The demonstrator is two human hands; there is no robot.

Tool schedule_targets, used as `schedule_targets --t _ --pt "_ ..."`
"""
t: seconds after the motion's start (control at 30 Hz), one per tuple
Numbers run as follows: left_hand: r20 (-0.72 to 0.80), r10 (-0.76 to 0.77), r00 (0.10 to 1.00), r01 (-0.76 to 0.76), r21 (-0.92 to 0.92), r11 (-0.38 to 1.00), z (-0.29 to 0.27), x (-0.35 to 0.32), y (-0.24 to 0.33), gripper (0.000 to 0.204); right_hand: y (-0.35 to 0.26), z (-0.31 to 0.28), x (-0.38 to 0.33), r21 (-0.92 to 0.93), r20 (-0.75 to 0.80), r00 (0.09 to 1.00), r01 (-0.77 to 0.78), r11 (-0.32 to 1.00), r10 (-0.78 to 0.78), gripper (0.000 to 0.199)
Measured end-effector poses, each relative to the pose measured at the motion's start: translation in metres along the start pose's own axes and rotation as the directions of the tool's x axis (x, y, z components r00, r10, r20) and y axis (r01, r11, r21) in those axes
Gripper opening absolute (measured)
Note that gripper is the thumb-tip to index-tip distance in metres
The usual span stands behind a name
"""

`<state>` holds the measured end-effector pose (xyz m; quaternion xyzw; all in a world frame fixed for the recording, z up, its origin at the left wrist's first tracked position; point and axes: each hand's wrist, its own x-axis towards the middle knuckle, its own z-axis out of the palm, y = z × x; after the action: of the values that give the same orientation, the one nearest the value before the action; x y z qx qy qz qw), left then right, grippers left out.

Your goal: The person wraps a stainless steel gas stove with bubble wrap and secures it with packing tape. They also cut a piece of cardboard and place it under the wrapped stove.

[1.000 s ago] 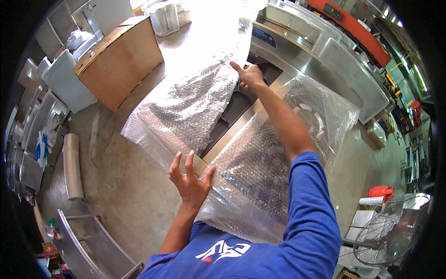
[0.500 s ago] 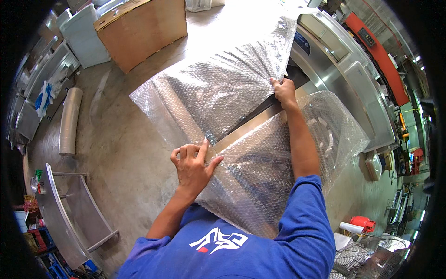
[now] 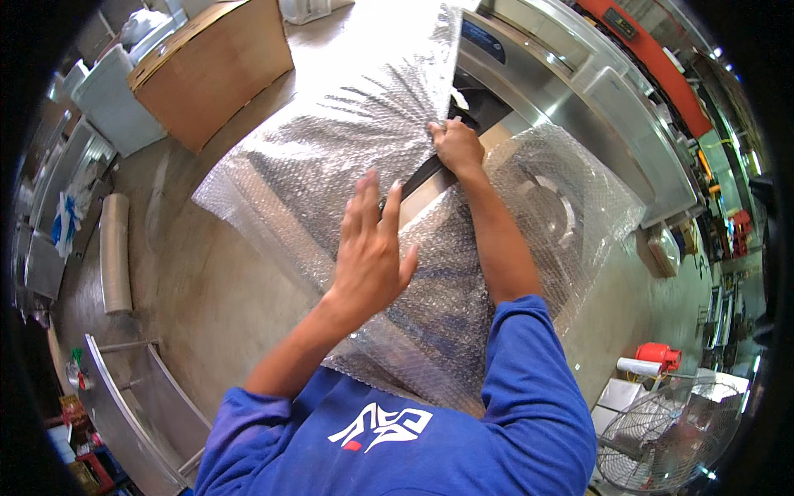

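Clear bubble wrap (image 3: 331, 157) covers most of a large item in front of me. Through a gap in the wrap, a pale strip (image 3: 423, 198) and a dark surface show. My right hand (image 3: 460, 149) is closed on the edge of the upper bubble wrap, which bunches into creases at the fingers. Flat and with its fingers stretched out, my left hand (image 3: 370, 260) is over the wrap near the gap; whether it touches cannot be told. More bubble wrap (image 3: 438, 314) lies nearer my body and out to the right, with a pale ring shape seen through it.
Beyond the wrap at right is a stainless-steel appliance (image 3: 546, 87). A brown cardboard box (image 3: 219, 74) stands far left. On the floor at left lies a roll of wrapping (image 3: 116, 252), nearer a metal stand (image 3: 124, 413). A wire-caged fan (image 3: 670, 438) and a red cylinder (image 3: 658, 355) are at lower right.
My left hand has gone from a bent-fingered touch at the wrap's seam to flat, stretched fingers farther up. My right hand still grips the wrap edge. The whole view has shifted.
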<state>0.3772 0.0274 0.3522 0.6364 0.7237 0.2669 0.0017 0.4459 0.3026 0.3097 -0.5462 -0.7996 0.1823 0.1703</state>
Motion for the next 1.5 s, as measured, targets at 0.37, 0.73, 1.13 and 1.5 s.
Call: schedule_targets --t 0.37,0.73,1.13,1.5 --pt "0.156 -0.052 0.986 0.040 0.081 0.996 0.060 0.044 -0.063 0.064 0.006 -0.016 0.026 0.177 0.160 0.982 -0.126 0.976 0.098 0.054" --pt "0.133 0.073 0.988 -0.108 0.278 0.954 0.056 0.041 -0.074 0.050 0.018 -0.027 0.077 0.093 -0.035 0.997 -0.058 0.994 0.062 0.047" --pt "0.231 0.201 0.952 -0.266 0.298 0.917 0.037 0.028 -0.082 0.044 0.020 -0.022 0.046 -0.082 0.047 0.994 -0.099 0.992 0.103 0.051" --pt "0.024 0.063 0.998 -0.065 0.144 0.987 0.034 0.070 -0.002 0.131 0.021 -0.010 0.045 -0.058 -0.015 0.999 -0.045 0.997 0.044 0.051"
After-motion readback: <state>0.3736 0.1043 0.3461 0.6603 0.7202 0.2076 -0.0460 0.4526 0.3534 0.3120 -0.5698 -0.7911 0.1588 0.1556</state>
